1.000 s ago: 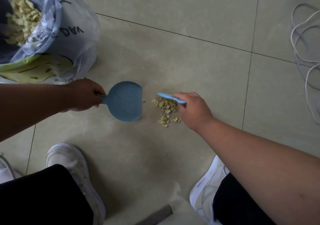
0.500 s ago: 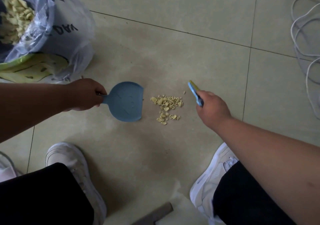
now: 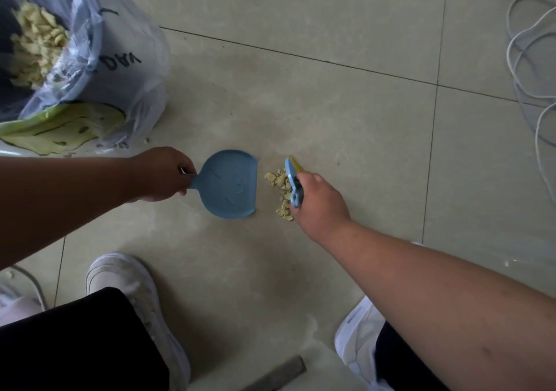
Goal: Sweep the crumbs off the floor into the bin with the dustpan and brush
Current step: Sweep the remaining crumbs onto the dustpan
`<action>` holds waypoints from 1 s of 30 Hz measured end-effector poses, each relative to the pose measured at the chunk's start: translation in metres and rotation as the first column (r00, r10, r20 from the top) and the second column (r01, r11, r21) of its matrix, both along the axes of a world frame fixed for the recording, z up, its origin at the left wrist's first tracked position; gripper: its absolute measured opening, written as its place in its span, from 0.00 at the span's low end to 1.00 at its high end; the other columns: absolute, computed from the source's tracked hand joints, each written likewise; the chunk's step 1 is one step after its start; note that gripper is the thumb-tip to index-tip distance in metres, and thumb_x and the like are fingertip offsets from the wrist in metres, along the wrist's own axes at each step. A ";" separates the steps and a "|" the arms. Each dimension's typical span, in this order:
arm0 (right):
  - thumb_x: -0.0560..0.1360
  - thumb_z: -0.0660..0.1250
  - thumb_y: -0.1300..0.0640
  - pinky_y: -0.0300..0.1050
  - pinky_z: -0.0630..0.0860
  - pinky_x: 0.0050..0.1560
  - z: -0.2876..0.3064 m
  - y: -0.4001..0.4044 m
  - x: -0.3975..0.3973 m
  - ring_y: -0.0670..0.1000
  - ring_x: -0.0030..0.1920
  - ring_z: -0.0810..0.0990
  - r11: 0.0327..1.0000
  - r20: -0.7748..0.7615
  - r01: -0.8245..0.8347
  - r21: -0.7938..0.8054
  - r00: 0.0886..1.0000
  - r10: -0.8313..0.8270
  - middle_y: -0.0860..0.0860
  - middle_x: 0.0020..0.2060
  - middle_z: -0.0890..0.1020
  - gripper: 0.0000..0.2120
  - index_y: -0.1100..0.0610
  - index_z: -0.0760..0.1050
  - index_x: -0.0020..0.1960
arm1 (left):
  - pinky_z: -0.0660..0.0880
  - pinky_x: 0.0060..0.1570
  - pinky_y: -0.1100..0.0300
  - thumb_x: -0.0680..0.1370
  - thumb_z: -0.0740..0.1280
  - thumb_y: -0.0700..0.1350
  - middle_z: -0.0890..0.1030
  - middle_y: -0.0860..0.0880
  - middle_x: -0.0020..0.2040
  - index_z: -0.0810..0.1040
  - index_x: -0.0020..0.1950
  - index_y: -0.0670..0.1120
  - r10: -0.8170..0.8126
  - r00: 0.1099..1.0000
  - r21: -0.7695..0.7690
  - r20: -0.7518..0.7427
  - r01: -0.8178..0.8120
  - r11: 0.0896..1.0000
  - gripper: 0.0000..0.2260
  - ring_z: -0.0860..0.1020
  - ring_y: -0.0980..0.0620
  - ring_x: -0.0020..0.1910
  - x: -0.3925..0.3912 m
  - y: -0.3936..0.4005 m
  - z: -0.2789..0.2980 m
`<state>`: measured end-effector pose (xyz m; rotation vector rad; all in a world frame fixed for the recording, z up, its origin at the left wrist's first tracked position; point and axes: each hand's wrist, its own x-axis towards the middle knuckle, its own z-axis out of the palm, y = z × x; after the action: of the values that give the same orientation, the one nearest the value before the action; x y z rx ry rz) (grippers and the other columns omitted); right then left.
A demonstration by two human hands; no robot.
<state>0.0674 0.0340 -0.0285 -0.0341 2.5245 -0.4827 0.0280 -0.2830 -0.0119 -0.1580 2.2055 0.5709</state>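
Mid-sweep: the right hand (image 3: 319,202) grips the brush (image 3: 292,184) behind the crumbs (image 3: 281,190), needing a push toward nine o'clock into the dustpan (image 3: 228,183) gripped by the left hand (image 3: 164,174) (bin (image 3: 90,59) at ten o'clock).

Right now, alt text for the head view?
Seen from above, the left hand holds a blue dustpan flat on the tiled floor while the right hand sets a brush against a small pile of crumbs beside its edge. A lined bin stands upper left.
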 end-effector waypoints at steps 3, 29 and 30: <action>0.75 0.70 0.55 0.50 0.76 0.57 -0.001 -0.014 0.003 0.59 0.58 0.80 0.998 -0.010 0.050 -0.039 0.999 -0.051 0.55 0.62 0.80 0.22 0.54 0.75 0.68 | 0.72 0.27 0.62 0.79 0.69 0.43 0.87 0.53 0.35 0.85 0.46 0.50 0.047 0.999 0.032 0.028 -0.048 0.998 0.06 0.76 0.62 0.21 0.003 0.002 0.000; 0.74 0.64 0.62 0.44 0.62 0.40 0.033 -0.018 -0.005 0.55 0.39 0.71 0.965 -0.074 0.231 -0.124 0.968 -0.241 0.53 0.38 0.73 0.06 0.51 0.70 0.45 | 0.70 0.34 0.61 0.80 0.67 0.42 0.86 0.49 0.40 0.86 0.45 0.46 -0.010 0.998 0.027 0.067 0.009 1.000 0.08 0.80 0.55 0.38 0.009 -0.005 -0.011; 0.74 0.64 0.62 0.44 0.62 0.40 0.034 -0.005 -0.004 0.56 0.39 0.71 0.965 -0.078 0.249 -0.079 0.964 -0.255 0.53 0.38 0.73 0.07 0.50 0.68 0.45 | 0.70 0.34 0.61 0.80 0.67 0.43 0.86 0.49 0.40 0.85 0.43 0.47 -0.029 0.997 0.029 0.065 0.027 0.999 0.09 0.79 0.54 0.37 0.008 -0.006 -0.009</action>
<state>0.0632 0.0295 0.0051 0.2496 2.6100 -0.6821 0.0364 -0.2893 -0.0213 -0.1288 2.1323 0.5732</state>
